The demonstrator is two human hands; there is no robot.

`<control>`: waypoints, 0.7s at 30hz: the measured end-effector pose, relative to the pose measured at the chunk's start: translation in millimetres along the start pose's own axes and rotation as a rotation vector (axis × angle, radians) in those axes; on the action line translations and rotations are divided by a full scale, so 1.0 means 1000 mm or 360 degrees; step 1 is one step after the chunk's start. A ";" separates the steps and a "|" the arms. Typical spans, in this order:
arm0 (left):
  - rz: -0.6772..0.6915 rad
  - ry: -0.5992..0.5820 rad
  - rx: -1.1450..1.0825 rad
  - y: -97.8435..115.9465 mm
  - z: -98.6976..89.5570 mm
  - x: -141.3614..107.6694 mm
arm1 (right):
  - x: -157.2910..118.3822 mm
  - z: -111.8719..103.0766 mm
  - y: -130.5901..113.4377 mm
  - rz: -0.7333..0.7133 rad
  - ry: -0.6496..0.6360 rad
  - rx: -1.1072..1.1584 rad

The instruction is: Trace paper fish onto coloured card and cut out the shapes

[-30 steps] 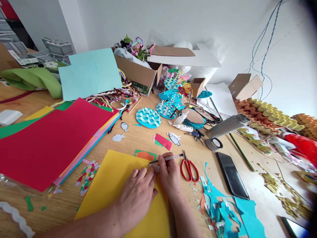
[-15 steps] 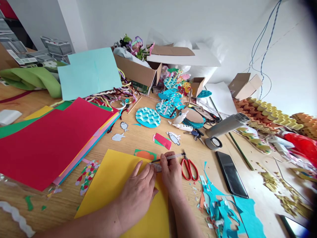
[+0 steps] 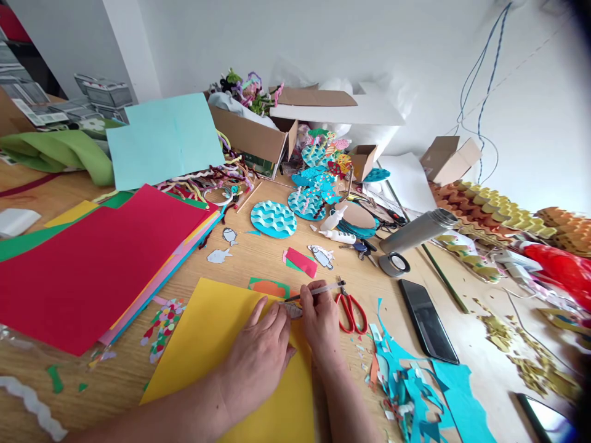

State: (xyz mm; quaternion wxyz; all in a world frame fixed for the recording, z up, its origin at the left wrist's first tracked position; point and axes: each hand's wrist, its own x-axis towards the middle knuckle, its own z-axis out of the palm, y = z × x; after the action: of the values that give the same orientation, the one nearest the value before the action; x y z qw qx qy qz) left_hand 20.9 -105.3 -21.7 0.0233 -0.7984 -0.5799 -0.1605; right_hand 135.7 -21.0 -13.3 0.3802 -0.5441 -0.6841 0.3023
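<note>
A yellow sheet of paper (image 3: 194, 344) lies in front of me. My left hand (image 3: 261, 354) rests flat on it, fingers stretched out, their tips at a small grey fish cutout (image 3: 293, 310) near the sheet's far edge. The fingers partly cover the cutout. My right hand (image 3: 322, 317) is closed around a slim pen (image 3: 331, 287), its dark tip pointing left at the cutout's upper edge. Just beyond the sheet are green and orange paper pieces (image 3: 268, 287). Red-handled scissors (image 3: 354, 312) lie right of my right hand.
Coloured paper sheets (image 3: 101, 264) are stacked at left. Further back are fish cutouts (image 3: 218, 256), wavy blue discs (image 3: 273, 219) and glue bottles (image 3: 339, 236). A metal flask (image 3: 418, 231), a phone (image 3: 428, 320) and blue paper scraps (image 3: 415, 394) occupy the right.
The view has shifted slightly. Both hands stay nearly in place, and the pen tip has moved a little along the fish cutout's edge.
</note>
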 end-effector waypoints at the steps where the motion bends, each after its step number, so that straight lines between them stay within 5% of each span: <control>1: -0.0008 -0.0005 0.0000 0.000 0.001 0.000 | 0.000 -0.001 0.000 -0.0002 0.0005 -0.0018; 21: 0.0005 0.0058 -0.0033 0.003 0.008 0.003 | 0.002 -0.003 -0.002 -0.0024 -0.0042 0.0005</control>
State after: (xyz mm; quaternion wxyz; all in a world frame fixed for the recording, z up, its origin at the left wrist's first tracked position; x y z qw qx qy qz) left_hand 26.0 -101.5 -27.7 0.0259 -0.7964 -0.5765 -0.1810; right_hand 136.8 -19.5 -10.0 0.3743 -0.5343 -0.6926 0.3078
